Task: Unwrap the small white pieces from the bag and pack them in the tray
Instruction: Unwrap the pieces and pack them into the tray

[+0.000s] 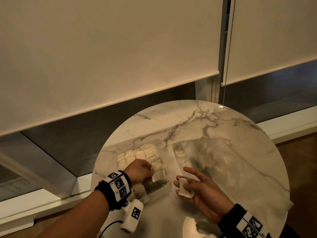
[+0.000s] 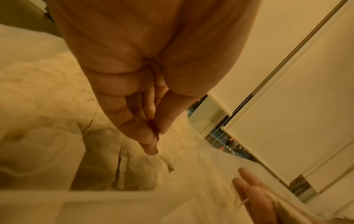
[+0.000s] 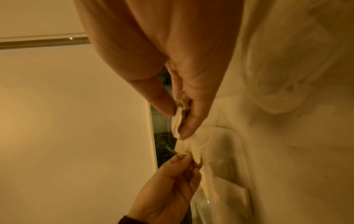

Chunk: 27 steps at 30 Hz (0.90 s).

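A clear tray (image 1: 163, 185) sits left of centre on the round marble table (image 1: 188, 121), with rows of small white pieces (image 1: 142, 155) in its far part. My left hand (image 1: 151, 169) hovers over the tray's near end and pinches a small white piece (image 3: 188, 149) at its fingertips (image 2: 151, 145). My right hand (image 1: 180, 186), just right of the tray, pinches a crumpled white wrapper (image 1: 184, 188) between thumb and forefinger (image 3: 189, 121). The clear plastic bag (image 1: 214, 157) lies flat to the right.
Roller blinds and a window sill stand behind the table, and a bead chain (image 1: 228, 48) hangs at the back right. The table's rim curves close to both forearms. Some crumpled clear material (image 1: 202, 227) lies at the near edge.
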Motion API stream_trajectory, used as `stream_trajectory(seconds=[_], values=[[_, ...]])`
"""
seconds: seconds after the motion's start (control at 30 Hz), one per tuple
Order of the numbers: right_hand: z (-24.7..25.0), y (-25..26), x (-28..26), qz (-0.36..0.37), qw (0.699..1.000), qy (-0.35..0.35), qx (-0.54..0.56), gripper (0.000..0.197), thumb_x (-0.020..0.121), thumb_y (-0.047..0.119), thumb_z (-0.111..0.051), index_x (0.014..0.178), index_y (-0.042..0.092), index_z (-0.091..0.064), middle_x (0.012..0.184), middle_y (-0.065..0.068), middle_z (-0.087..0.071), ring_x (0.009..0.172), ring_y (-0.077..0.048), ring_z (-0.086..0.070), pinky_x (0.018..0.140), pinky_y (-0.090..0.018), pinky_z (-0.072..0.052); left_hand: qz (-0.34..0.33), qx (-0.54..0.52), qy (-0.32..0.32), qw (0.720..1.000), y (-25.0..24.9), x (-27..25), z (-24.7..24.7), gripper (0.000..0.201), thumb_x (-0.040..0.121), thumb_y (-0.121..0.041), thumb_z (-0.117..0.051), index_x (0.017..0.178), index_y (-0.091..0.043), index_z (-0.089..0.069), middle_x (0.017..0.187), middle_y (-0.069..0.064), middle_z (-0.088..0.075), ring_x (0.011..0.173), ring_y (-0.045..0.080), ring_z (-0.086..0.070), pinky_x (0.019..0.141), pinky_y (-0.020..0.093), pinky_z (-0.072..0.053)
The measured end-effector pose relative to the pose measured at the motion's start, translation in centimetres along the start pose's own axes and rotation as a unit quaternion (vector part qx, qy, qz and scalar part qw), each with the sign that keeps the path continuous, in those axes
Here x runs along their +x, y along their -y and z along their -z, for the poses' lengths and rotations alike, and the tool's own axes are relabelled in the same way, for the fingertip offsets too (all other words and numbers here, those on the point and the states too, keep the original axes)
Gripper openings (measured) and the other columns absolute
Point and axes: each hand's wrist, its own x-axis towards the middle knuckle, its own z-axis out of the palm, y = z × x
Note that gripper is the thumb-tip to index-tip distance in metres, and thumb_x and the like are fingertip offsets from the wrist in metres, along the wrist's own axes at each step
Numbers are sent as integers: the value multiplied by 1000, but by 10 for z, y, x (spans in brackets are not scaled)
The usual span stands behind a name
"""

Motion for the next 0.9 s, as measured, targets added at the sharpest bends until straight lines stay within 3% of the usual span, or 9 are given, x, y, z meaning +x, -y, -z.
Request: stream_trajectory(seconds=[0.1, 0.27, 0.33, 0.43, 0.53, 0.63, 0.7, 0.8, 0.9], values=[[1, 3, -1, 5, 1000, 4, 3, 51, 88, -23, -46, 129, 6, -55, 113, -29, -69, 104, -40, -70, 74, -48, -62, 27, 41, 7, 999, 3, 10, -9, 7, 89, -4, -68, 85, -10, -67, 75, 11, -71, 70, 23, -66, 78, 41, -59], [6, 4, 1, 4, 1000, 0, 5, 50, 89, -22, -47, 130, 6, -56, 114, -29, -68, 105, -41, -69, 84, -54, -58, 30, 139, -41, 989, 1, 17, -17, 13, 82, -10, -72, 74, -18, -67, 71, 0, -71, 62, 10, -65, 60, 20, -56], [6, 4, 2, 3, 1000, -2, 7, 48, 90, -20, -47, 129, 5, -56, 114, -29, -68, 105, -41, -69, 83, -54, -58, 35, 163, -32, 986, -2, 18, -18, 5, 79, -12, -76, 79, -13, -71, 76, 4, -74, 70, 14, -70, 64, 24, -60], [5, 4, 2, 0, 1000, -4, 8, 45, 91, -18, -49, 129, 5, -55, 115, -30, -68, 105, -42, -69, 81, -53, -58, 41, 208, -1, 977, -2, 19, -20, 17, 74, -17, -75, 88, -9, -75, 81, 8, -77, 81, 20, -74, 75, 36, -62], [4, 3, 2, -3, 1000, -3, 7, 45, 91, -17, -49, 129, 6, -55, 116, -31, -67, 106, -42, -69, 80, -53, -59, 40, 237, 11, 971, -1, 21, -20, 21, 76, -20, -72, 93, -8, -75, 84, 8, -77, 85, 22, -73, 76, 35, -62], [5, 3, 2, -5, 1000, -3, 8, 45, 91, -17, -49, 129, 6, -55, 117, -31, -66, 106, -42, -69, 79, -52, -59, 32, 277, 12, 960, -1, 25, -20, 18, 82, -20, -70, 95, -10, -77, 83, 4, -72, 80, 18, -67, 66, 23, -54], [6, 2, 3, -6, 1000, -2, 7, 45, 91, -17, -49, 129, 6, -56, 117, -30, -67, 105, -42, -69, 79, -52, -60, 33, 303, 26, 952, -2, 27, -20, 16, 83, -19, -70, 94, -9, -77, 84, 6, -71, 83, 19, -67, 63, 22, -51], [6, 2, 3, -5, 1000, -1, 5, 45, 92, -18, -48, 129, 6, -56, 117, -30, -67, 105, -41, -70, 78, -52, -61, 24, 353, 44, 934, -3, 27, -20, 5, 84, -18, -68, 84, -13, -68, 71, 0, -57, 80, 19, -58, 52, 17, -39], [7, 1, 3, -6, 1000, -1, 4, 45, 92, -18, -48, 129, 7, -56, 117, -30, -66, 105, -41, -70, 77, -51, -61, 16, 367, 42, 929, 0, 31, -23, 14, 83, -21, -70, 74, -19, -60, 75, 1, -55, 76, 18, -54, 55, 19, -37]])
